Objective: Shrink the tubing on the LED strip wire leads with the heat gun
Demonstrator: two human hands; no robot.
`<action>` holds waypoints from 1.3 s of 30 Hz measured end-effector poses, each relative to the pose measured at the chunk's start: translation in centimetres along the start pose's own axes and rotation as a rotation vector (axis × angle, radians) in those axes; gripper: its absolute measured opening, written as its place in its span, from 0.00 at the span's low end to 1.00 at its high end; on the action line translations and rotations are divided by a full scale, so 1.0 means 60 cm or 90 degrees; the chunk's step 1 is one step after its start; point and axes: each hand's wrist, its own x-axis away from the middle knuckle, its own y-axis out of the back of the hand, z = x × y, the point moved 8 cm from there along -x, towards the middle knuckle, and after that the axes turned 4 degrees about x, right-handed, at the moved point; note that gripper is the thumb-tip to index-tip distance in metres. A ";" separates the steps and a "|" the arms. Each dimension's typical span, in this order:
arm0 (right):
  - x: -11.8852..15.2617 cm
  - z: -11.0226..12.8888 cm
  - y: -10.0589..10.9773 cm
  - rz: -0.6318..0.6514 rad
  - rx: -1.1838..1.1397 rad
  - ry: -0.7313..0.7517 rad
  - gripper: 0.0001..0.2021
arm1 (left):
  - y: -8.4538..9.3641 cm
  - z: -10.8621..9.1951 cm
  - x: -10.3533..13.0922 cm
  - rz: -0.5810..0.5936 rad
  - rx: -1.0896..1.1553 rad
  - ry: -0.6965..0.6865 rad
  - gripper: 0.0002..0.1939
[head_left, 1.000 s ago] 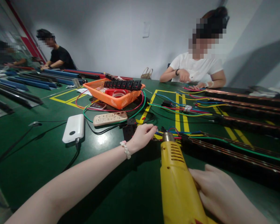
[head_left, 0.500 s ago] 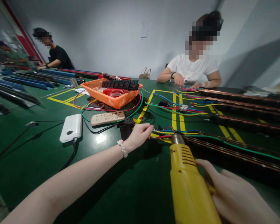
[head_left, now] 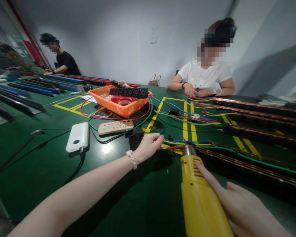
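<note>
**Heat gun aimed at the wire ends**

My left hand (head_left: 150, 144) is nearly closed, thumb and fingertips pinched together on the ends of the coloured wires (head_left: 177, 142) out in the middle of the green worktop (head_left: 39, 164). My right hand (head_left: 239, 207) is wrapped around the yellow heat gun (head_left: 199, 197), index finger stretched forward along its top, the rest of the grip hidden behind the body (so I cannot tell how tightly it closes).

The gun's long axis runs from the near edge away from me, tilted slightly left, and its metal nozzle (head_left: 188, 149) points at the wires, just beside my left fingertips.

To the right of the gun lie long dark strips (head_left: 249, 161), running toward the right edge and close alongside it. To the left, the worktop is open up to a white power bank (head_left: 77, 137). Farther off stand a beige socket strip (head_left: 115, 126) and an orange basket (head_left: 113, 104); a person in a white shirt (head_left: 203, 77) sits at the far edge.
</note>
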 end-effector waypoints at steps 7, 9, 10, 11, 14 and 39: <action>-0.029 0.026 0.013 -0.115 0.063 0.008 0.40 | -0.001 -0.008 -0.003 -0.006 -0.015 -0.011 0.24; -0.041 0.034 0.012 -0.127 0.040 0.007 0.38 | -0.001 -0.007 -0.004 -0.006 -0.009 -0.011 0.24; -0.046 0.040 0.011 -0.130 0.025 0.015 0.37 | -0.001 -0.006 -0.004 -0.006 -0.005 -0.011 0.24; -0.051 0.046 0.009 -0.131 0.008 0.027 0.37 | -0.002 -0.005 -0.005 -0.006 0.000 -0.010 0.24; -0.061 0.059 0.003 -0.125 -0.028 0.053 0.37 | -0.002 -0.001 -0.005 -0.003 0.010 -0.008 0.23; -0.027 0.025 0.020 -0.165 0.073 -0.002 0.37 | -0.004 0.000 -0.001 0.014 0.021 0.010 0.25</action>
